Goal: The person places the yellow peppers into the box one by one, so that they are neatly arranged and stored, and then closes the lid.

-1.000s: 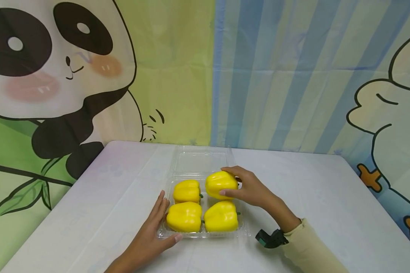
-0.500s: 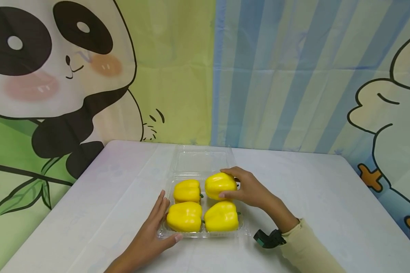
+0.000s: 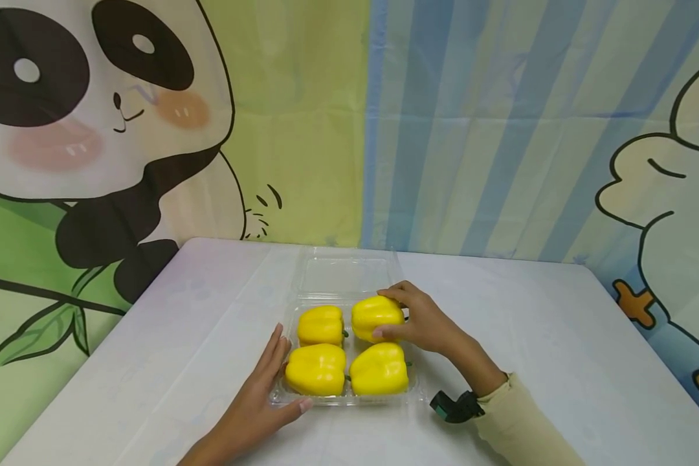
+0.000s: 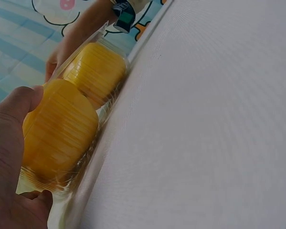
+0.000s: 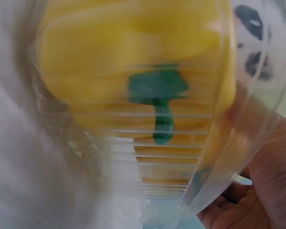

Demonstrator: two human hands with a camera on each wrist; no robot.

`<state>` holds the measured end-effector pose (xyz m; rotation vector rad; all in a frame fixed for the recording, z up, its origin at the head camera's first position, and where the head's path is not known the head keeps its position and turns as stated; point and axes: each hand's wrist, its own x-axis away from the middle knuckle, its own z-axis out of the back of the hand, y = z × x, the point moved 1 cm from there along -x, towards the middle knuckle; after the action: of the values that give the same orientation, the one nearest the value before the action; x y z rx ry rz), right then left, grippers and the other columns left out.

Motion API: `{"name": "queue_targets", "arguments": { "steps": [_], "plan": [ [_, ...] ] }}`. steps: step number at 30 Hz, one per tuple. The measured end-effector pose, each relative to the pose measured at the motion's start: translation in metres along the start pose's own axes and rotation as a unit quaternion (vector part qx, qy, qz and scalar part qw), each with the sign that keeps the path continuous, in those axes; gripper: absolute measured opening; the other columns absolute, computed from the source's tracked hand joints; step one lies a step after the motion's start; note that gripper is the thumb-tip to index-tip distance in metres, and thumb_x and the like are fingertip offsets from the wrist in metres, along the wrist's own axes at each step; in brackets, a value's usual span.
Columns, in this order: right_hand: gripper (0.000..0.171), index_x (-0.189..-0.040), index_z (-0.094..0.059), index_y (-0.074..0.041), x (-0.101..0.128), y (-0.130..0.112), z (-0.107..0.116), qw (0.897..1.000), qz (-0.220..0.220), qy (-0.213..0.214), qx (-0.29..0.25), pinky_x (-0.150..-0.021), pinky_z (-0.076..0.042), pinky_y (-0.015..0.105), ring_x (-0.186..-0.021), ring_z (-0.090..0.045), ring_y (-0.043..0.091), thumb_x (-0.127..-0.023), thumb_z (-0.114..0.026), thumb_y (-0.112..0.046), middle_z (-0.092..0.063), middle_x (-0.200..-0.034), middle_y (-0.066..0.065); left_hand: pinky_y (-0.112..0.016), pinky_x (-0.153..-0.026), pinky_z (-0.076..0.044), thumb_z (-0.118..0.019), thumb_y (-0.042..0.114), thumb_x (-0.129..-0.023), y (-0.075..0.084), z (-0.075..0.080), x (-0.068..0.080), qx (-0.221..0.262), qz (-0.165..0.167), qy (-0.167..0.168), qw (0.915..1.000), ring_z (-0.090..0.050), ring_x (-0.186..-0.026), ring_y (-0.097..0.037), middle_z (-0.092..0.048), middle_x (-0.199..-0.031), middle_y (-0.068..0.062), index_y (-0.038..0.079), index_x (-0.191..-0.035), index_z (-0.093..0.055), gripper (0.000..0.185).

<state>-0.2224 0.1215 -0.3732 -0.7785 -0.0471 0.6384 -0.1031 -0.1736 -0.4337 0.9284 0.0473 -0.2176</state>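
Several yellow bell peppers sit in two rows in a clear plastic clamshell box (image 3: 349,401) on the table. My right hand (image 3: 422,320) grips the back right bell pepper (image 3: 375,317) between thumb and fingers, inside its compartment. My left hand (image 3: 259,395) rests at the box's front left corner, its fingers straight along the left side and its thumb by the front rim. Nearest to it is the front left bell pepper (image 3: 316,370). The front right bell pepper (image 3: 380,369) and the back left bell pepper (image 3: 320,325) lie on their sides. A green stem (image 5: 162,105) shows through the ribbed wall in the right wrist view.
The box's lid (image 3: 349,272) lies folded back behind the peppers. A white cloth (image 3: 180,349) covers the table. Behind its far edge hangs a printed curtain (image 3: 291,129) with cartoon animals. A black wrist camera (image 3: 457,406) sits on the right forearm.
The back right bell pepper has sunk slightly lower into the box, with my right hand still gripping it. My left hand keeps its place at the corner.
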Motion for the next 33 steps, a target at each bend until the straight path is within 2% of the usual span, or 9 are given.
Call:
{"name": "queue_targets", "arguments": {
  "steps": [4, 12, 19, 26, 33],
  "plan": [
    [0.074, -0.137, -0.054, -0.002, 0.0003, 0.0016, -0.001, 1.0, 0.003, 0.003, 0.006, -0.083, -0.052, 0.033, -0.101, -0.053, 0.02, -0.078, -0.082, -0.038, -0.052, -0.122, 0.008, -0.04, -0.108, -0.024, -0.077, 0.054, -0.077, -0.0005, -0.0007, -0.0004, -0.004, -0.008, 0.003, 1.0, -0.026, -0.14, -0.02, -0.009, -0.161, -0.003, 0.014, -0.158, -0.007, 0.114],
    [0.074, -0.136, -0.054, -0.001, 0.0004, 0.0023, -0.0037, 1.0, 0.01, 0.007, 0.004, -0.087, -0.05, 0.041, -0.104, -0.053, 0.023, -0.079, -0.081, -0.04, -0.052, -0.122, 0.01, -0.039, -0.108, -0.023, -0.078, 0.053, -0.077, 0.0, -0.0015, -0.0003, -0.007, -0.001, 0.002, 1.0, -0.025, -0.14, -0.019, -0.006, -0.161, -0.001, 0.013, -0.157, -0.009, 0.113],
    [0.075, -0.138, -0.053, -0.002, 0.0012, 0.0042, -0.0064, 1.0, 0.009, 0.007, 0.015, -0.091, -0.048, 0.046, -0.108, -0.05, 0.025, -0.08, -0.079, -0.042, -0.05, -0.126, 0.01, -0.037, -0.107, -0.025, -0.078, 0.05, -0.078, 0.0002, -0.0014, 0.0001, -0.005, -0.01, 0.005, 0.9999, -0.026, -0.14, -0.02, -0.007, -0.161, -0.003, 0.012, -0.157, -0.008, 0.113],
    [0.072, -0.137, -0.054, -0.004, 0.0022, 0.0012, -0.005, 0.999, 0.025, 0.003, 0.032, -0.091, -0.049, 0.046, -0.107, -0.05, 0.025, -0.081, -0.078, -0.042, -0.05, -0.126, 0.011, -0.036, -0.106, -0.025, -0.078, 0.049, -0.078, 0.0016, -0.0005, 0.0005, 0.006, -0.006, 0.0, 1.0, -0.024, -0.141, -0.02, -0.006, -0.161, -0.002, 0.012, -0.157, -0.008, 0.112],
    [0.072, -0.138, -0.054, -0.006, -0.0002, -0.0039, -0.0059, 0.998, 0.018, -0.01, 0.054, -0.091, -0.048, 0.044, -0.107, -0.05, 0.024, -0.081, -0.078, -0.043, -0.05, -0.124, 0.009, -0.037, -0.107, -0.025, -0.077, 0.049, -0.08, 0.0012, -0.0004, 0.0011, 0.012, -0.01, -0.002, 0.9999, -0.023, -0.141, -0.022, -0.003, -0.162, -0.001, 0.009, -0.157, -0.01, 0.109]
  ]
}}
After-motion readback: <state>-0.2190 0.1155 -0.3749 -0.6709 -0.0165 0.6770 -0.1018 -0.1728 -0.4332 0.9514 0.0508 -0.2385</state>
